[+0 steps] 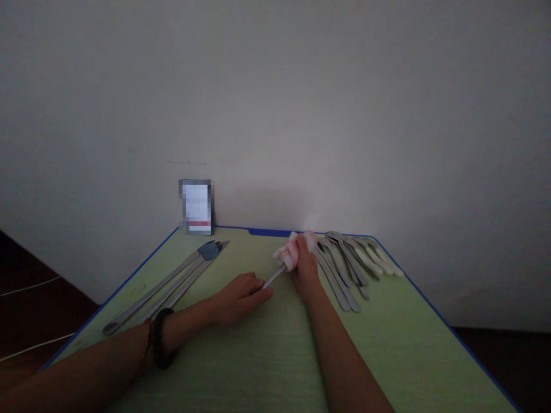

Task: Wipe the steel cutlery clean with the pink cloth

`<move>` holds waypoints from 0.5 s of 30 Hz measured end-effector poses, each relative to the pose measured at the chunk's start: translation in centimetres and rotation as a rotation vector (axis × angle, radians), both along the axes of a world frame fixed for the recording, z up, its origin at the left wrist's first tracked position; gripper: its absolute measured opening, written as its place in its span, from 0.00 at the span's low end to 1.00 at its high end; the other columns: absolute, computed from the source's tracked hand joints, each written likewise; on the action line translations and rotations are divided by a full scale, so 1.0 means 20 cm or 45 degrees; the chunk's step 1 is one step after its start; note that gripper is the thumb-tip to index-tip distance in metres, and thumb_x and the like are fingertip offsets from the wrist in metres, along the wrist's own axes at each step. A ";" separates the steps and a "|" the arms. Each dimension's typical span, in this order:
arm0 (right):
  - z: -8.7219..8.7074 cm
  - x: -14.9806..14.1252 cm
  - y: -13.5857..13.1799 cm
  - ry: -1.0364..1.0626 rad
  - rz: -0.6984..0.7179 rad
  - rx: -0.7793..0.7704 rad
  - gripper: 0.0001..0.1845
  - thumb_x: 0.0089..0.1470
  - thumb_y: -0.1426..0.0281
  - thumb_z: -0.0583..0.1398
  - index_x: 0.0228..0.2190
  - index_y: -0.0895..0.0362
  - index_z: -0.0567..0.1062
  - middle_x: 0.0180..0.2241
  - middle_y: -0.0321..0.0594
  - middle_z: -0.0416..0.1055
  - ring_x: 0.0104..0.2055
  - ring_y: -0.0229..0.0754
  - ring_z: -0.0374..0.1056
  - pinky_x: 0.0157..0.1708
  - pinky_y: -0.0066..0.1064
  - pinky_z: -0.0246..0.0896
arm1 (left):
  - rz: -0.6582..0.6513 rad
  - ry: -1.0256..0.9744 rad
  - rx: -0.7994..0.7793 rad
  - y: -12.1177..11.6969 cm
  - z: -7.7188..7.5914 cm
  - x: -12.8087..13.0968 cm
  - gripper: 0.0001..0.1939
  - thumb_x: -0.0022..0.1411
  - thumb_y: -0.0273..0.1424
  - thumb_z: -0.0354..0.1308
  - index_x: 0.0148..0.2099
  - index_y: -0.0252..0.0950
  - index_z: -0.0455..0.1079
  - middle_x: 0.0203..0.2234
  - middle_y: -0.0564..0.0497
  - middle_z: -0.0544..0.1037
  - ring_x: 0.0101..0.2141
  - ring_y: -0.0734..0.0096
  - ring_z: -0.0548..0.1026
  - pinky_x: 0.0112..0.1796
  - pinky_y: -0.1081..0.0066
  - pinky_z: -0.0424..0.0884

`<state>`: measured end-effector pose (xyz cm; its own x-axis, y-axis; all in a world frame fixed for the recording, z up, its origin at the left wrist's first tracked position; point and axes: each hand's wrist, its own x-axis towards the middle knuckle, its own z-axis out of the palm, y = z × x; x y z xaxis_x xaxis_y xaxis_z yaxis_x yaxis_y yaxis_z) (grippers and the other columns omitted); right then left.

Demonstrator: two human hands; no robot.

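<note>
Near the middle of the table, my left hand (241,297) is closed on the handle of a metal utensil (274,276). The utensil's far end goes into a pink and white cloth (289,253), which hides it, so its kind cannot be made out. My right hand (306,268) grips that cloth around the utensil. Just right of my right hand lies a bunch of metal spoons and other cutlery (340,275). To the left of my left hand, several long-handled metal utensils (172,287) lie side by side, their heads pointing toward the wall.
A device with a lit, blurred screen (198,207) leans against the wall (275,115) at the table's back left. Several white-handled utensils (379,261) lie by the right edge. The green table (241,367) has a blue rim and meets the wall.
</note>
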<state>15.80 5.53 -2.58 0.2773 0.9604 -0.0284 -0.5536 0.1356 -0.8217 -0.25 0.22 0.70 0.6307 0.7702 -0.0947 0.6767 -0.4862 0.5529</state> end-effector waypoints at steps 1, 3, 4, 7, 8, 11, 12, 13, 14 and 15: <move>0.01 0.00 0.00 0.077 -0.003 -0.012 0.18 0.44 0.53 0.64 0.26 0.55 0.70 0.20 0.28 0.70 0.21 0.32 0.66 0.24 0.24 0.63 | -0.022 0.010 0.003 0.00 0.00 0.00 0.19 0.64 0.41 0.38 0.24 0.38 0.53 0.21 0.54 0.60 0.29 0.69 0.64 0.34 0.69 0.62; 0.04 0.00 -0.01 0.183 -0.007 -0.061 0.18 0.44 0.54 0.64 0.26 0.54 0.69 0.19 0.27 0.69 0.20 0.31 0.65 0.24 0.23 0.63 | -0.064 0.023 0.011 0.00 0.00 -0.01 0.17 0.63 0.40 0.41 0.24 0.38 0.53 0.21 0.54 0.59 0.29 0.69 0.64 0.33 0.69 0.62; 0.05 0.00 -0.01 0.210 -0.002 -0.068 0.17 0.44 0.54 0.64 0.26 0.55 0.69 0.19 0.27 0.69 0.20 0.31 0.65 0.24 0.23 0.63 | -0.079 0.025 0.017 0.00 0.00 -0.01 0.17 0.63 0.40 0.41 0.24 0.38 0.52 0.21 0.54 0.59 0.29 0.69 0.64 0.33 0.70 0.62; 0.06 0.00 -0.02 0.230 -0.001 -0.060 0.17 0.44 0.55 0.65 0.26 0.55 0.68 0.18 0.26 0.68 0.20 0.31 0.65 0.23 0.23 0.63 | -0.089 0.026 0.039 0.01 -0.01 -0.01 0.16 0.63 0.38 0.42 0.24 0.38 0.52 0.21 0.55 0.59 0.29 0.69 0.63 0.33 0.71 0.62; 0.06 0.00 -0.02 0.228 -0.004 -0.054 0.17 0.44 0.56 0.65 0.26 0.55 0.68 0.18 0.25 0.67 0.20 0.30 0.65 0.22 0.22 0.62 | -0.091 0.026 0.040 0.01 -0.01 -0.01 0.17 0.63 0.38 0.42 0.24 0.38 0.52 0.21 0.55 0.59 0.29 0.70 0.63 0.32 0.71 0.61; 0.06 0.00 -0.02 0.215 -0.013 -0.053 0.16 0.44 0.56 0.65 0.26 0.55 0.68 0.18 0.25 0.68 0.20 0.30 0.65 0.23 0.22 0.62 | -0.089 0.017 0.045 0.00 -0.02 -0.01 0.17 0.63 0.38 0.42 0.23 0.38 0.52 0.20 0.55 0.59 0.28 0.69 0.63 0.32 0.71 0.61; 0.06 0.00 -0.02 0.212 -0.015 -0.061 0.16 0.44 0.56 0.65 0.26 0.55 0.68 0.19 0.25 0.68 0.21 0.30 0.65 0.23 0.22 0.63 | -0.094 0.011 0.044 0.01 -0.02 -0.01 0.17 0.63 0.38 0.42 0.23 0.38 0.52 0.20 0.55 0.59 0.28 0.69 0.64 0.32 0.71 0.61; 0.06 0.00 -0.01 0.213 -0.014 -0.066 0.16 0.44 0.56 0.65 0.26 0.55 0.68 0.19 0.25 0.68 0.21 0.31 0.65 0.23 0.22 0.63 | -0.102 0.007 0.042 0.01 -0.02 -0.01 0.17 0.63 0.38 0.42 0.23 0.38 0.52 0.20 0.55 0.59 0.28 0.70 0.64 0.32 0.71 0.61; 0.06 0.00 -0.01 0.215 -0.011 -0.068 0.16 0.45 0.56 0.64 0.26 0.55 0.68 0.19 0.25 0.68 0.21 0.31 0.65 0.24 0.22 0.63 | -0.109 0.002 0.045 0.01 -0.02 -0.02 0.17 0.63 0.38 0.42 0.23 0.38 0.51 0.20 0.55 0.59 0.27 0.70 0.63 0.31 0.71 0.61; 0.06 0.00 -0.01 0.220 -0.006 -0.069 0.16 0.45 0.56 0.64 0.26 0.55 0.68 0.19 0.26 0.68 0.21 0.31 0.65 0.24 0.23 0.64 | -0.119 -0.002 0.048 0.01 -0.02 -0.02 0.17 0.63 0.38 0.42 0.23 0.38 0.51 0.19 0.55 0.58 0.27 0.71 0.63 0.31 0.71 0.60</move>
<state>15.80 5.37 -1.47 0.2685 0.9548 -0.1273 -0.6865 0.0969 -0.7207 -0.58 0.44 0.36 0.7001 0.7110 -0.0653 0.6264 -0.5678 0.5340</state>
